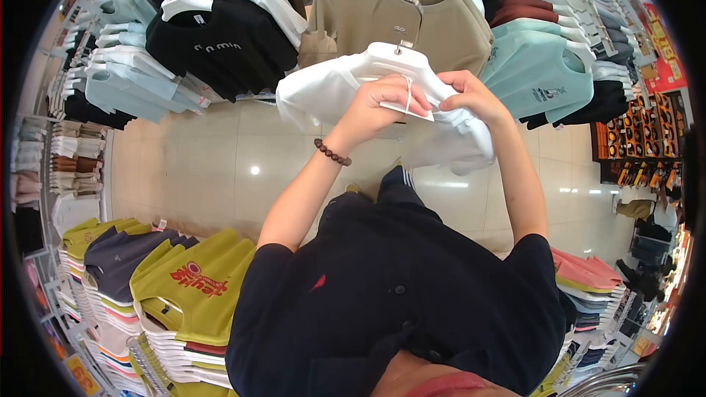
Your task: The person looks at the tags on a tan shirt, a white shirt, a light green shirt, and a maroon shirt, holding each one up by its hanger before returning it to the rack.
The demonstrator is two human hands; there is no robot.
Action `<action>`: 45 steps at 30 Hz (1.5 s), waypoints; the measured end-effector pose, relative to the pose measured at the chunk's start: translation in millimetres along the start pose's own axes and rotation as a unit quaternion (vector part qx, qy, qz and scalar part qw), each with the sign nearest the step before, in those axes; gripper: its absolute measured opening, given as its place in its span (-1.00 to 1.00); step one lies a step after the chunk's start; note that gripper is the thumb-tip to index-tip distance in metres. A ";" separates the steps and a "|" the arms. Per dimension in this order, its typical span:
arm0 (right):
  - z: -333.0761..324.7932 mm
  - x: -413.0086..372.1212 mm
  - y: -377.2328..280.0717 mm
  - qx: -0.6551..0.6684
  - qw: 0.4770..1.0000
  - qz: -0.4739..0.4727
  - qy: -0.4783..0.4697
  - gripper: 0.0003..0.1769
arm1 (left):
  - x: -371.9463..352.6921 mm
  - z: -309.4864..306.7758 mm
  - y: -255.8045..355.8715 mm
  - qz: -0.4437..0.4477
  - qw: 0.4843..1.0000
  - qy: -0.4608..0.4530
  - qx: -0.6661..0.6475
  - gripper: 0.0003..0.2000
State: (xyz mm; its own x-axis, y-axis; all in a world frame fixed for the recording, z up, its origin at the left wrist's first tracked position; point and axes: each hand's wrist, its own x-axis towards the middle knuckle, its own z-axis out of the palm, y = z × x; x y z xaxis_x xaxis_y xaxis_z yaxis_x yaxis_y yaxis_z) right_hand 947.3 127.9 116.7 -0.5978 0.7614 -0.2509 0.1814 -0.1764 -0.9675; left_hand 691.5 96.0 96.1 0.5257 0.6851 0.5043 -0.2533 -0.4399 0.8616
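Note:
A white shirt (316,92) hangs on a white hanger (393,54) from the end of a metal rack arm (401,18). My left hand (386,103), with a dark beaded bracelet (332,152) at its wrist, is closed at the front of the collar. Its fingers hold a white tag (418,113) on a thin loop of string. On the other side my right hand (471,95) pinches the shirt's fabric near the shoulder, thumb towards the collar. The lower part of the shirt is bunched and partly hidden behind my hands.
Behind the white shirt hang a beige sweatshirt (353,15), a black shirt (220,48) and a light blue shirt (540,70). Yellow-green shirts (198,279) fill a rack at lower left. Pink shirts (585,268) hang at lower right. Tiled floor (198,169) lies between the racks.

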 end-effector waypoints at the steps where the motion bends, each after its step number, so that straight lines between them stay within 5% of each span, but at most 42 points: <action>1: 1.3 -0.4 0.6 0.013 1.000 0.007 0.002 -0.53 | 0.9 -2.5 -5.8 0.003 1.000 -0.003 0.000 -0.82; 4: 7.2 -4.3 4.6 0.030 0.999 -0.004 0.042 -0.51 | -12.5 -3.6 -43.9 0.037 0.998 0.029 0.047 -0.88; 6: 11.7 -9.0 5.1 0.024 0.998 -0.002 0.051 -0.50 | -20.6 -0.5 -59.6 -0.180 0.978 0.074 -0.074 -0.82; 7: 14.4 -11.4 5.5 0.019 0.998 -0.001 0.061 -0.50 | -22.0 2.9 -60.0 -0.180 0.978 0.073 -0.074 -0.82; 9: 22.9 -12.7 9.8 -0.003 0.999 0.000 0.054 -0.50 | -25.5 12.3 -58.7 -0.323 0.928 0.168 0.079 -0.73; 11: 32.6 -12.9 14.5 -0.025 0.999 0.003 0.046 -0.51 | -35.0 12.3 -77.2 -0.298 0.941 0.160 0.000 -0.60; 13: 39.9 -12.1 19.3 -0.061 0.995 0.003 0.084 -0.51 | -45.8 17.7 -75.7 -0.205 0.949 0.195 0.138 -0.56; 17: 50.2 -8.7 52.1 -0.084 0.986 -0.007 0.147 -0.54 | -79.5 39.9 -60.6 -0.168 0.938 0.286 0.096 -0.42; 21: 129.6 2.2 88.3 -0.155 0.950 -0.086 0.256 -0.44 | -76.7 78.1 -55.4 -0.302 0.893 0.269 -0.197 -0.53; 23: 161.3 -0.2 105.1 -0.205 0.928 -0.125 0.284 -0.40 | -79.9 77.0 -66.1 -0.320 0.857 0.353 -0.195 -0.61; 25: 173.9 -6.3 109.0 -0.131 0.963 -0.109 0.208 -0.30 | -94.6 43.4 -75.3 -0.363 0.836 0.333 -0.240 -0.63; 28: 144.2 -8.8 91.4 -0.042 0.995 -0.052 0.074 -0.16 | -106.5 1.7 -58.3 -0.338 0.892 0.268 -0.139 -0.62; 30: 109.5 2.6 98.9 -0.228 0.913 -0.218 0.257 -0.08 | -109.2 -19.3 -36.3 -0.314 0.922 0.214 -0.069 -0.60; 32: 73.3 8.6 65.8 -0.392 0.801 -0.290 0.347 0.02 | -98.9 -34.3 -0.4 -0.335 0.937 0.084 -0.048 -0.54; 33: 59.4 10.5 49.8 -0.389 0.803 -0.293 0.343 0.02 | -94.7 -39.1 11.0 -0.337 0.936 0.090 -0.046 -0.54; 36: 22.2 14.4 34.9 -0.487 0.760 -0.306 0.303 -0.19 | -78.7 -51.3 33.0 -0.360 0.927 -0.051 -0.094 -0.51; 38: 0.1 12.8 45.5 -0.454 0.863 -0.174 0.137 -0.53 | -69.5 -65.2 27.1 -0.351 0.931 -0.050 -0.092 -0.51; 41: -2.5 3.8 33.5 -0.421 0.875 -0.107 0.215 -0.71 | -56.6 -71.1 37.9 -0.309 0.948 -0.011 -0.073 -0.50; 45: -25.4 1.4 25.8 -0.389 0.894 -0.036 0.220 -0.58 | -53.1 -90.3 25.9 -0.318 0.815 0.014 0.484 -0.67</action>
State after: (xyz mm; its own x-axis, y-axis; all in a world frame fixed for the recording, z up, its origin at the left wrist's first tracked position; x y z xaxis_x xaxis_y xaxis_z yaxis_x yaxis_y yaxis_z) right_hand 971.0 140.3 92.2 -0.2957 0.9552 0.0147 0.7448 0.2401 -0.6226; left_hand 583.6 100.6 96.9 0.2782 0.9604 -0.0136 0.8300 -0.2333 0.5067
